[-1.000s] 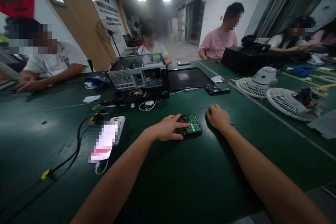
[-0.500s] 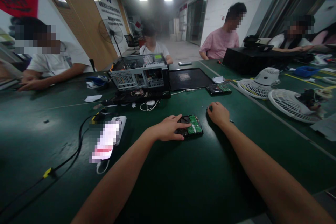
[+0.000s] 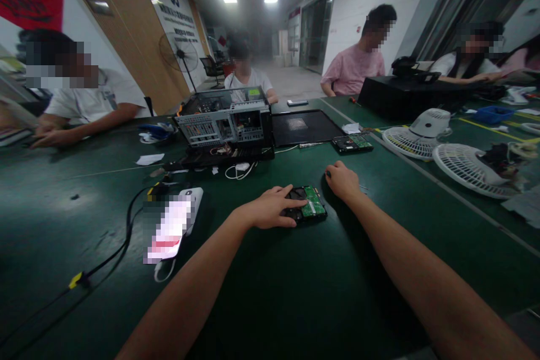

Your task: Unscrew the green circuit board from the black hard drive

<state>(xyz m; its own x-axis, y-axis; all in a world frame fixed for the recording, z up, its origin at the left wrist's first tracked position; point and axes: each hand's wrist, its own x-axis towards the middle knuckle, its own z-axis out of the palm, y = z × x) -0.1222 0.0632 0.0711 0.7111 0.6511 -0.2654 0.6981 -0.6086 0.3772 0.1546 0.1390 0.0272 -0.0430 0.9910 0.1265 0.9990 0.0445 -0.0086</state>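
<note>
A hard drive [image 3: 314, 202] lies on the green table with its green circuit board facing up. My left hand [image 3: 276, 206] rests across the drive's left part, fingers spread over it, and covers some of its dark casing. Just right of the drive, my right hand [image 3: 343, 181] is closed around a screwdriver [image 3: 328, 175]. Its dark handle end shows at the thumb side, and a thin metal shaft sticks out past the other side of the hand. Most of the screwdriver is hidden by the fingers.
An opened computer case [image 3: 223, 124] stands ahead, with a black panel [image 3: 306, 126] beside it. Another hard drive [image 3: 352, 143] lies further back. A phone [image 3: 172, 228] and black cable [image 3: 126, 236] are at left, white fan parts [image 3: 464, 169] at right. Several people sit around.
My right hand has moved slightly left, closer to the hard drive, with the screwdriver in it. My left hand and the drive have stayed in place.
</note>
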